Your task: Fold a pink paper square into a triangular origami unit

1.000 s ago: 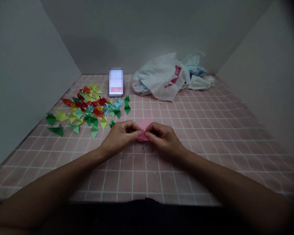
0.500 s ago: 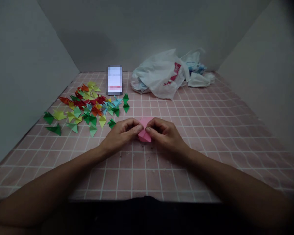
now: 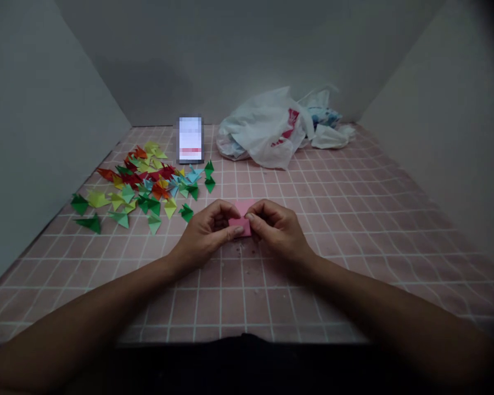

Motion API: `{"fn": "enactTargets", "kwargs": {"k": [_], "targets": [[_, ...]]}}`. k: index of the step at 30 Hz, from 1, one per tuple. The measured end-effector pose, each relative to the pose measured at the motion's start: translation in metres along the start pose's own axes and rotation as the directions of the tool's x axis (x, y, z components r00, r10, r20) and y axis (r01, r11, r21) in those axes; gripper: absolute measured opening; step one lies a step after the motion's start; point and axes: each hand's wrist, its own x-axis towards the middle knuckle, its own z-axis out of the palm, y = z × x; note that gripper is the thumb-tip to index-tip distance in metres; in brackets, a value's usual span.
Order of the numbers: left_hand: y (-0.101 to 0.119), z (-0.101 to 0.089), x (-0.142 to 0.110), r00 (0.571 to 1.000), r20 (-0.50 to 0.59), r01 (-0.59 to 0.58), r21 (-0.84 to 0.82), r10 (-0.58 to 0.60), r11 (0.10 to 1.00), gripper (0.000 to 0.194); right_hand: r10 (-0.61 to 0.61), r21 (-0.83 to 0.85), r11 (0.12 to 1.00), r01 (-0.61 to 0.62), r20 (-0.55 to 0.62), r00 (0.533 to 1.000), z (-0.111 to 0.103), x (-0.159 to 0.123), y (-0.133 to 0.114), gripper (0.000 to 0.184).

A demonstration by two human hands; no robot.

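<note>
A small piece of pink paper [image 3: 244, 208], partly folded, is held between both hands above the middle of the table. My left hand [image 3: 212, 227] pinches its left side, the thumb pressed across the lower fold. On the other side my right hand [image 3: 278, 226] grips the paper's right edge between thumb and forefinger. Fingers cover both sides of the sheet, so its full shape is hidden. To the left lie many small folded paper pieces [image 3: 127, 193] in green, yellow, red, orange and light blue; a dark green folded piece [image 3: 186, 212] lies closest to my left hand.
A phone with a lit, blurred screen [image 3: 190, 138] stands at the back. Right of it sits a crumpled white plastic bag [image 3: 267, 129], with another bag [image 3: 323, 118] behind. A pink checked cloth [image 3: 337, 285] covers the table. Walls rise at left, back and right.
The lower part of the pink paper has gone from a pointed flap to a straight-edged fold. My left thumb has shifted slightly down and right onto it. The whole view has tilted a little.
</note>
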Motion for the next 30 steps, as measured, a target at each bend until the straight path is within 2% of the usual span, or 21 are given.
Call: {"fn": "enactTargets", "kwargs": {"k": [9,16,24,30], "targets": [[0.0017,0.0039,-0.0018,0.996,-0.075,0.057,-0.002,-0.057,0.998,0.019,0.031,0.042,0.999,-0.033,0.028,0.999,0.0005,-0.0017,-0.0024,0.017],[0.0023,0.0022,-0.002,0.992,-0.127,0.033,0.075,-0.024,0.997,0.017,0.07,0.11,0.991,-0.081,0.1,0.993,-0.0005,-0.002,-0.0028,0.015],[0.0014,0.0018,-0.0008,0.988,-0.153,0.016,0.066,-0.006,0.998,0.015,0.033,0.133,0.99,-0.054,0.153,0.988,-0.0018,-0.0015,-0.0016,0.016],[0.0037,0.0014,0.0,0.987,-0.16,0.026,0.119,-0.007,0.993,0.017,0.009,0.086,0.996,-0.024,0.176,0.984,-0.0046,-0.001,0.0004,0.03]]}}
